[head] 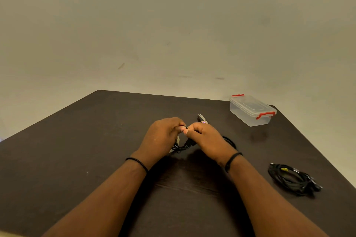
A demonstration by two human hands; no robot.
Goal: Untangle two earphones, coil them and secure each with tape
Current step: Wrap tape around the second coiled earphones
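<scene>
The black earphone cable (pixel 183 145) is pinched between fingertips of the left hand (pixel 163 136) and right hand (pixel 204 136), seemingly for taping, its loops hanging below them.

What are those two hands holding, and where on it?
Both the left hand and right hand pinch a black earphone cable near its top, fingers meeting; the rest hangs to the table.

bare forearms, no sleeves; thin black band on each wrist, left (pixel 137 163) and right (pixel 232 158)
</scene>
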